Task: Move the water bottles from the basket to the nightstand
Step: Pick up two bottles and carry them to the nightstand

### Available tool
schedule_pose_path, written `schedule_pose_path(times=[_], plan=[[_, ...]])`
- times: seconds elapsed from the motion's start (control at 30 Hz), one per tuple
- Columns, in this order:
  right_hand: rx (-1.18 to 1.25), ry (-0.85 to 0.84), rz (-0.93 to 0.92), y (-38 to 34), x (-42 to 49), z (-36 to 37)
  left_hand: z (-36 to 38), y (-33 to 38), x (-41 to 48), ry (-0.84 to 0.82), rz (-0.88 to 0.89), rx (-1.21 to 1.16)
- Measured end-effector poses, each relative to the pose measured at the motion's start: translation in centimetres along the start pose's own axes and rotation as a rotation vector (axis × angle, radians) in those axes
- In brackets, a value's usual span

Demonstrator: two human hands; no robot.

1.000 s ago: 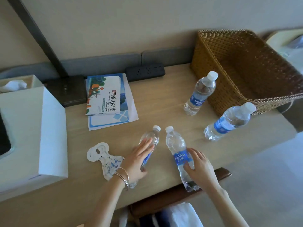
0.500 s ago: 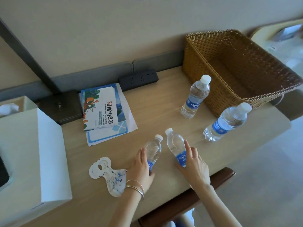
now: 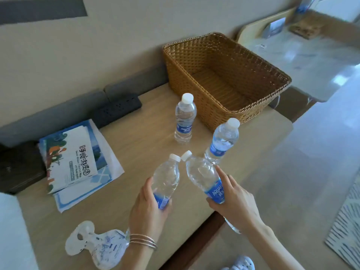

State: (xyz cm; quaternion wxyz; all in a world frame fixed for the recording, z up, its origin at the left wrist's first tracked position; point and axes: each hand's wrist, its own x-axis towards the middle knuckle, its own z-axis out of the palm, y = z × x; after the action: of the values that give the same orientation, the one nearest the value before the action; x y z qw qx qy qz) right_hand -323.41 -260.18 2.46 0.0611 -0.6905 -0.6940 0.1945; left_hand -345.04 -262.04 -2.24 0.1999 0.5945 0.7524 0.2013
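Note:
My left hand [image 3: 149, 208] grips a clear water bottle [image 3: 166, 178] with a blue label, tilted above the wooden nightstand [image 3: 140, 145]. My right hand [image 3: 234, 203] grips a second bottle [image 3: 204, 177] round its blue label; its cap leans left and almost touches the first bottle's cap. Two more bottles stand upright on the nightstand, one [image 3: 184, 118] beside the basket's front left corner and one [image 3: 223, 142] just in front of the basket. The woven brown basket [image 3: 253, 112] at the back right shows nothing inside.
Brochures and papers [image 3: 78, 162] lie at the left, with a black power strip [image 3: 117, 110] against the wall behind them. A white door hanger tag [image 3: 97, 244] lies near the front edge. A white box [image 3: 11, 230] sits at far left. Floor opens to the right.
Both hands have lifted their bottles off the nightstand and tilted them so the caps meet. The camera has swung right and closer, bringing the basket toward the centre.

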Motion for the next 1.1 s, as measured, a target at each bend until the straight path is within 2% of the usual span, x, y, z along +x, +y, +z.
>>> schedule_pose_path(times=[0.07,0.23,0.5,0.77,0.9,1.1], plan=[[0.029,0.045,0.058,2.4,-1.6,-2.4,-0.2,3.8,-0.1,0.031,0.078,-0.024],[0.13,0.161,0.221,10.4,-5.9,-6.6,3.0,13.3,-1.4,-0.063,0.215,-0.079],[0.361,0.307,0.58,26.8,-13.4,-9.9,14.5,30.0,-6.9,-0.409,0.486,-0.102],[0.4,0.515,0.85,41.2,-20.9,-15.3,25.3,45.1,-13.2,-0.67,0.651,-0.165],[0.417,0.548,0.937,45.7,-21.4,-16.5,28.9,49.8,-13.4,-0.707,0.763,-0.12],[0.448,0.556,1.007,52.4,-17.5,-17.2,35.0,56.2,-10.5,-0.759,0.757,-0.128]])
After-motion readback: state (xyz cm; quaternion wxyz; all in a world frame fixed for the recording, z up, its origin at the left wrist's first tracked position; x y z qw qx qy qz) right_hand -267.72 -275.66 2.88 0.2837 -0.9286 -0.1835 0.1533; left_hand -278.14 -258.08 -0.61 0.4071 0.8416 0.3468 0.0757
